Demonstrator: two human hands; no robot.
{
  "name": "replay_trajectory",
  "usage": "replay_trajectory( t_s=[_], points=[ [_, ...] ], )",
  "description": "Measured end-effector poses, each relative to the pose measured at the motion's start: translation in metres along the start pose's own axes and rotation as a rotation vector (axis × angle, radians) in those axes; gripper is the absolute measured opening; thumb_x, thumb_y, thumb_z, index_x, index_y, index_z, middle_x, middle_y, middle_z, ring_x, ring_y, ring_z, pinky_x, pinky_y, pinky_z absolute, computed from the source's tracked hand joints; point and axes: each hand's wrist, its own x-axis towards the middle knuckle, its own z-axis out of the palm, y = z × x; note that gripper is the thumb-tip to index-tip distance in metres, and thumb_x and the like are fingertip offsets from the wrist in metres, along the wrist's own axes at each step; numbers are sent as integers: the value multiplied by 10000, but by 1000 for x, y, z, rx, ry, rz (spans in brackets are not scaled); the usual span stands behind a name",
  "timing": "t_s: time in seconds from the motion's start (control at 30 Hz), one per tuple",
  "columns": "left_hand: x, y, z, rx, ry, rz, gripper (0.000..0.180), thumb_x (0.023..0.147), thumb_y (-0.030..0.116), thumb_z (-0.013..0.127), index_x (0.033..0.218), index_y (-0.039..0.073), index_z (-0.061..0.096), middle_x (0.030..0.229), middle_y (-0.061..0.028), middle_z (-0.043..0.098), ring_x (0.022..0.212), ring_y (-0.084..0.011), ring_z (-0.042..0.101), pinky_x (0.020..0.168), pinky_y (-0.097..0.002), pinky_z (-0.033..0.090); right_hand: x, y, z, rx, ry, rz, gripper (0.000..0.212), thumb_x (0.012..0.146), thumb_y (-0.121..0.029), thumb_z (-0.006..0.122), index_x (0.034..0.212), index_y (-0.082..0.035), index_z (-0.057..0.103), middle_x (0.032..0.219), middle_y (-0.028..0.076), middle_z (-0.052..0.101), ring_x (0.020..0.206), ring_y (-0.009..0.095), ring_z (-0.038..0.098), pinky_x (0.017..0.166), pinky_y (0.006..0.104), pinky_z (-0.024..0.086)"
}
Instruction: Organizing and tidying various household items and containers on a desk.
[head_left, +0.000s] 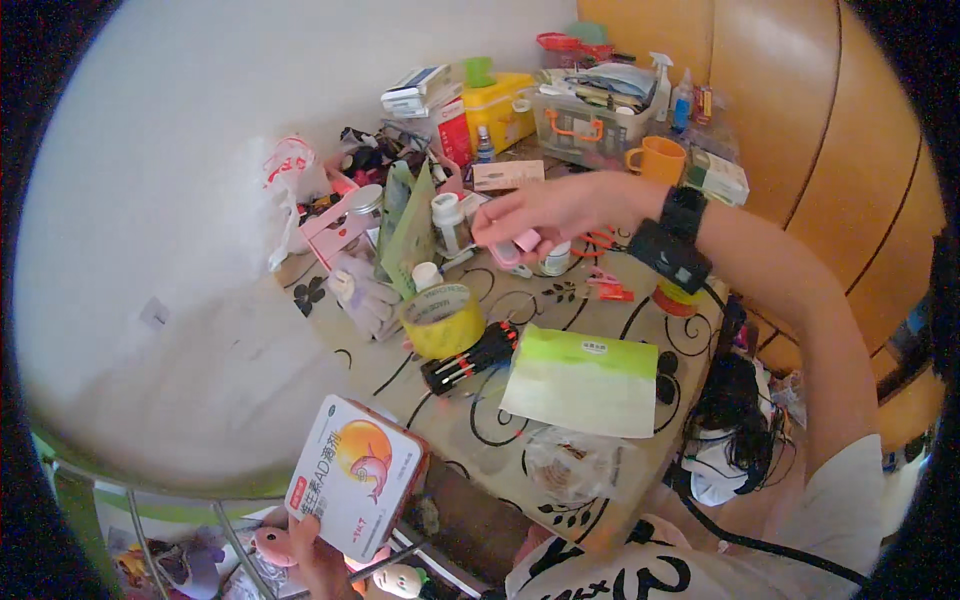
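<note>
Two hands: L hand (316, 565) gripping white box (350, 478), near left; R hand (540, 212) over far tbl (398, 368), fingers part-curled at pink item (527, 240), can't tell if held, w/ white-capped bottle (451, 226) just left.

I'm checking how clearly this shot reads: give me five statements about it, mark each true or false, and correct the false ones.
1. The left hand holds a white box. True.
2. The tape is left of the packet. True.
3. The packet is all red. False: it is green and whitish.
4. The right hand has a black strap at its wrist. True.
5. The tape is blue. False: it is yellow.
</note>
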Motion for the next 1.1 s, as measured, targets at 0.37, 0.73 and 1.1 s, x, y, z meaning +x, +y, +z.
replay_trajectory(
  t_s=[0.37, 0.73, 1.1],
  points=[
    [10, -11, -16, 87, 102, -21, 644, 800, 332, 643, 1296, -39, 467, 1202, -161, 585, 1055, -272, 599, 906, -395, 495, 11, 10, 65, -1116, 159, -490, 313, 825, -286, 640, 1088, -119, 613, 834, 87, 590, 788, 253, 599, 675, 389, 480],
    [-3, 3, -8, 55, 122, -95, 505, 926, 295, 545, 1332, 5, 467, 1328, -127, 516, 1216, -242, 491, 1028, -392, 375, -72, -32, -81, -1350, 481, -161, 298, 841, -255, 628, 1073, -69, 616, 817, 106, 642, 763, 273, 632, 672, 405, 497],
    [-5, 3, -9, 80, 182, -115, 555, 912, 323, 553, 1352, 4, 441, 1341, -134, 505, 1235, -262, 471, 1040, -407, 354, -41, 64, -168, -1487, 481, 253, 215, 752, -204, 636, 878, -31, 655, 805, 166, 672, 737, 337, 659, 615, 471, 511]
  ],
)
